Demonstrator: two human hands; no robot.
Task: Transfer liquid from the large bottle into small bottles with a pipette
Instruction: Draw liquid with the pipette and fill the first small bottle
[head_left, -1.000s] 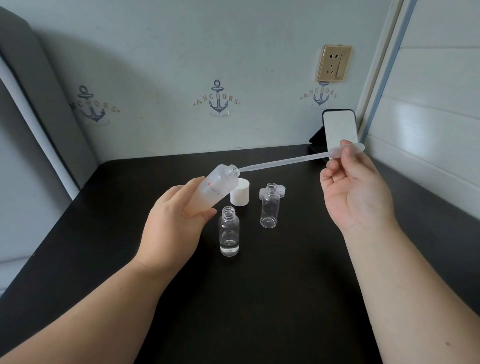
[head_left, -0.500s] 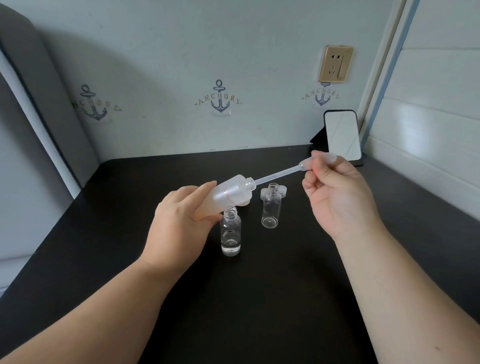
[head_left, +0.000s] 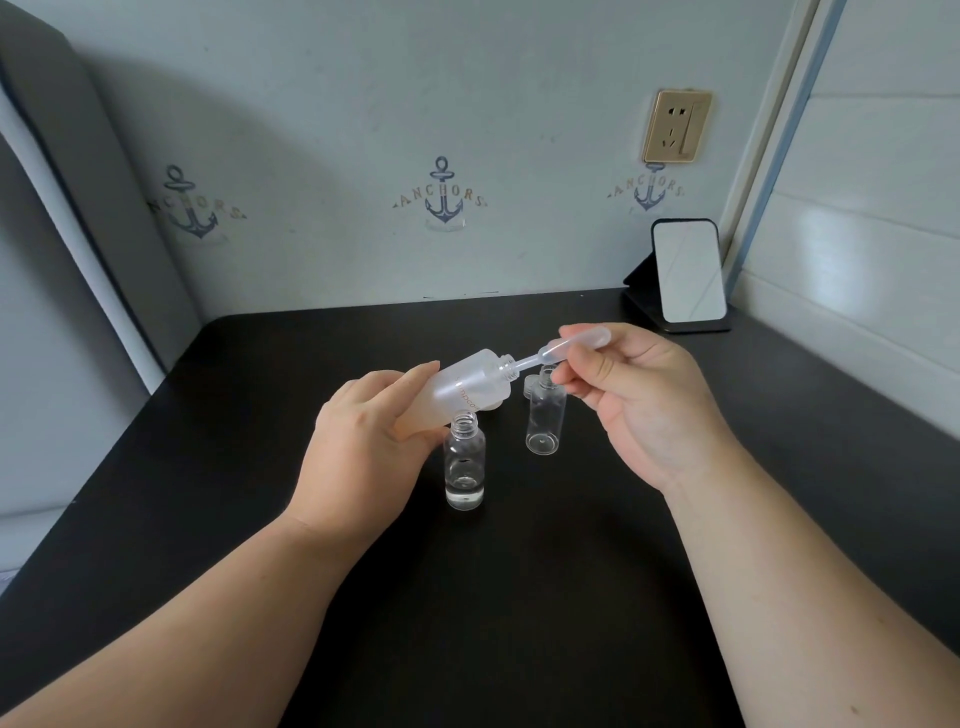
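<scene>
Left hand: my left hand (head_left: 358, 447) sits at about 9 o'clock from the bottles, fingers curled around the base of the large frosted bottle (head_left: 457, 392).
Large bottle: I hold it tilted, neck pointing toward 2 o'clock, off the black table (head_left: 519, 597); its open mouth is up by the pipette's stem.
Near small bottle: a clear small bottle (head_left: 465, 465) stands upright and uncapped at 6 o'clock from the large bottle, just under it, with a shallow layer of clear liquid at the bottom.
Cap: a white cap (head_left: 493, 404) peeks out behind the large bottle; most of it is hidden.
Far small bottle: a second clear small bottle (head_left: 544, 415) stands upright at 3 o'clock from the first, uncapped; I cannot tell if it holds any liquid.
Pipette: the plastic pipette (head_left: 558, 349) has its stem pushed into the large bottle's mouth.
Right hand: my right hand (head_left: 644, 400) pinches the pipette's bulb between thumb and fingertips, the other fingers curled.
Mirror: a small standing mirror (head_left: 688, 273) rests at the table's 1 o'clock corner.
</scene>
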